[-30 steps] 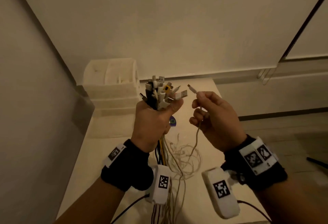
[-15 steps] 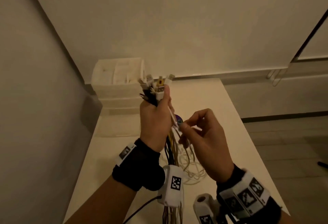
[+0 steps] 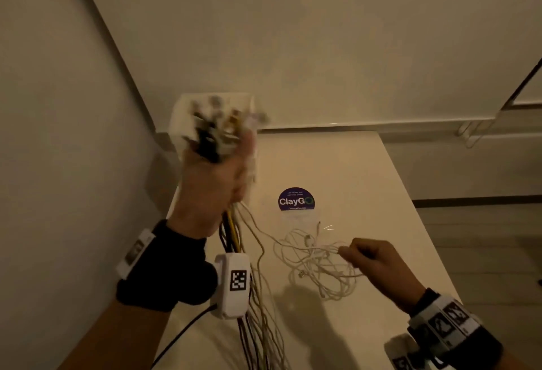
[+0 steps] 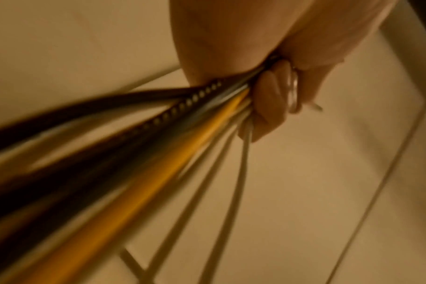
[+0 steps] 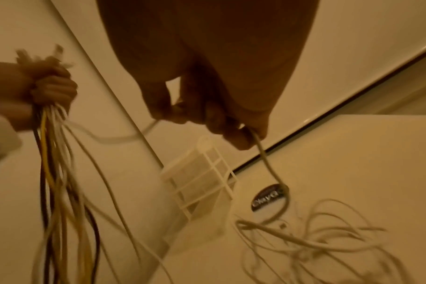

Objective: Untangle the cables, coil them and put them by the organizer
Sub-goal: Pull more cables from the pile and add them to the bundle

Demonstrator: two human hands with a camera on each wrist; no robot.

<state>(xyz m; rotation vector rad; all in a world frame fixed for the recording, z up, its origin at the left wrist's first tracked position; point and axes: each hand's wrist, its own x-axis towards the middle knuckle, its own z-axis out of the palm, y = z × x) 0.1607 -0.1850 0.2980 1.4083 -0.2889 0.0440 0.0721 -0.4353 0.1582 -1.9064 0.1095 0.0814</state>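
My left hand is raised and grips a bundle of cables just below their plugs, which are blurred; black, yellow and white strands hang down from the fist. My right hand is lower on the right and pinches one white cable that runs from the bundle. Below that hand a loose tangle of white cable lies on the white table. The white organizer stands at the table's far left corner, partly hidden behind my left hand.
A round purple "ClayGo" sticker is on the table beyond the tangle. Walls close in the table at the left and back. The floor drops away past the table's right edge.
My right hand has dropped from beside the plugs to low on the right, drawing a white cable out over the table. The left hand with the bundle has shifted left and is blurred.
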